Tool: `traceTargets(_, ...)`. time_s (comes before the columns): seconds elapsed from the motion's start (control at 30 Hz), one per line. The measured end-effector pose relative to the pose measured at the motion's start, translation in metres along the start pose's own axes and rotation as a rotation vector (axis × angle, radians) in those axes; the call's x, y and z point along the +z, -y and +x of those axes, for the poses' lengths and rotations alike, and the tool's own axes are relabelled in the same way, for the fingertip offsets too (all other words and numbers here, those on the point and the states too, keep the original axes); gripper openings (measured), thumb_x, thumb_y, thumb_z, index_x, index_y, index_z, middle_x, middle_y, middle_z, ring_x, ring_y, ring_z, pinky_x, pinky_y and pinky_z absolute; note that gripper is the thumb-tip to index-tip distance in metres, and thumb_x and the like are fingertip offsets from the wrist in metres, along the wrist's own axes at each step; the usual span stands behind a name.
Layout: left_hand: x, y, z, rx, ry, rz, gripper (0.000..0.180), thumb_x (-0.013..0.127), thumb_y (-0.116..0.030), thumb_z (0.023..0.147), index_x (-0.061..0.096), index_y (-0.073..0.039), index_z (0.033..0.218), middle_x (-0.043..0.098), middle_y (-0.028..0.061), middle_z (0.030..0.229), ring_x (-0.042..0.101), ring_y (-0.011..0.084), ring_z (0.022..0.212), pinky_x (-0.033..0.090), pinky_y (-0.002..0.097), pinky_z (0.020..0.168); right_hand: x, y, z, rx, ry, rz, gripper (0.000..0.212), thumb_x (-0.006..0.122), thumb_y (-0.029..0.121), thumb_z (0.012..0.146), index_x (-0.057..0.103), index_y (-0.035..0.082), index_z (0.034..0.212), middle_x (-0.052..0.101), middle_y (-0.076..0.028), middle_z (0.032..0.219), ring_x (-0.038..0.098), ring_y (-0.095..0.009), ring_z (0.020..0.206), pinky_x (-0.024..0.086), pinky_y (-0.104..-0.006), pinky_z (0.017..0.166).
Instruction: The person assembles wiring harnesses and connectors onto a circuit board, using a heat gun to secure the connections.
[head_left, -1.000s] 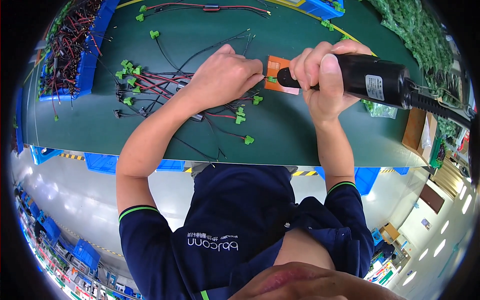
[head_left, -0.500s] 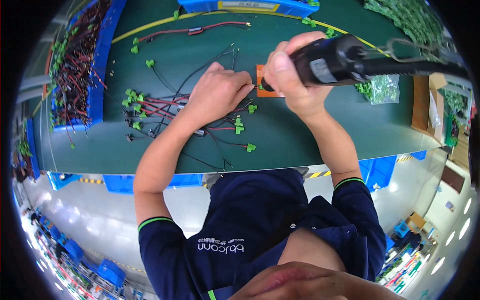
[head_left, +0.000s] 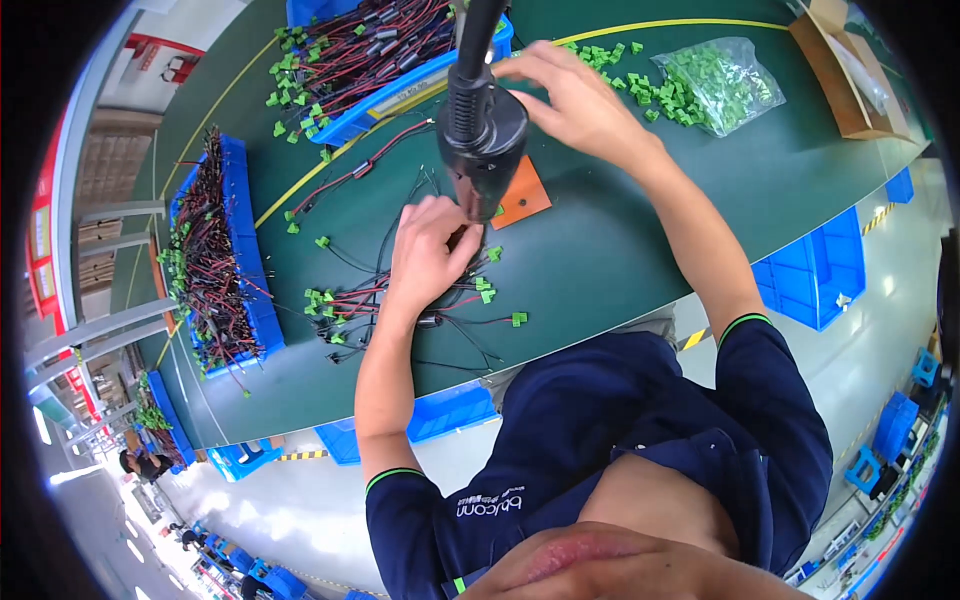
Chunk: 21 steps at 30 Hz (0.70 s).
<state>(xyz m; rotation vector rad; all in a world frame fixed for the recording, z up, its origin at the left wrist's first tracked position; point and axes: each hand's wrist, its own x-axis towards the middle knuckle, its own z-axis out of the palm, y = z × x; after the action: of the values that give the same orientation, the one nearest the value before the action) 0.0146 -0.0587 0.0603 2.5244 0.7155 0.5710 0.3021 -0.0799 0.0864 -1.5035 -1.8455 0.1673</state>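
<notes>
My left hand (head_left: 430, 252) is closed over the bundle of wires, its thumb and fingers pinched beside the orange block (head_left: 526, 198); the cable in them is mostly hidden. A small green connector (head_left: 500, 211) sits at the block's left edge. The black electric screwdriver (head_left: 483, 150) hangs upright from its cord, its lower end partly in front of the left fingertips. My right hand (head_left: 580, 105) is off the tool, beyond it to the right, fingers apart and holding nothing. Red and black cables with green connectors (head_left: 485, 292) lie under and around my left wrist.
A blue bin (head_left: 420, 82) of finished-looking cables stands at the back, another blue bin (head_left: 250, 260) at the left. Loose green connectors (head_left: 655, 95) and a clear bag (head_left: 735, 85) of them lie back right, near an open cardboard box (head_left: 845, 75). One cable (head_left: 362, 170) lies apart.
My right hand has let go of the screwdriver and moved away toward the loose green connectors. The screwdriver now hangs upright. The whole view has turned; my left hand stays by the orange block.
</notes>
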Motion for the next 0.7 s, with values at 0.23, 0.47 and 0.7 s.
traceTargets(0.23,-0.008,0.013,0.008,-0.022,-0.323,-0.045,0.005,0.072,-0.001,0.090,0.071,-0.001,0.095,0.071,0.0131,0.102,0.067,0.0319,0.095,0.052,0.0405,0.089,0.022,-0.050,-0.038,0.161,-0.063,-0.292,0.022,0.074,0.017,0.091,0.074,0.009,0.111,0.065,-0.009,0.107,0.063,-0.032,0.112,0.054,-0.0448,0.091)
traceTargets(0.47,-0.020,0.074,0.076,-0.051,-0.131,0.395,0.017,0.070,-0.012,0.097,0.073,-0.006,0.112,0.072,0.0105,0.105,0.066,0.0333,0.106,0.050,0.0469,0.088,0.052,-0.112,-0.040,0.196,-0.294,0.021,0.015,0.073,0.012,0.096,0.075,0.007,0.110,0.070,-0.011,0.097,0.067,-0.026,0.086,0.053,-0.0400,0.077)
traceTargets(0.7,-0.029,0.064,0.030,-0.185,-0.049,0.122,0.012,0.074,-0.009,0.094,0.076,-0.001,0.103,0.070,0.0132,0.096,0.070,0.0314,0.086,0.054,0.0406,0.075,0.010,-0.093,-0.030,0.232,-0.687,0.484,0.022,0.073,0.012,0.099,0.074,0.003,0.120,0.075,-0.006,0.106,0.068,-0.018,0.094,0.055,-0.0320,0.085)
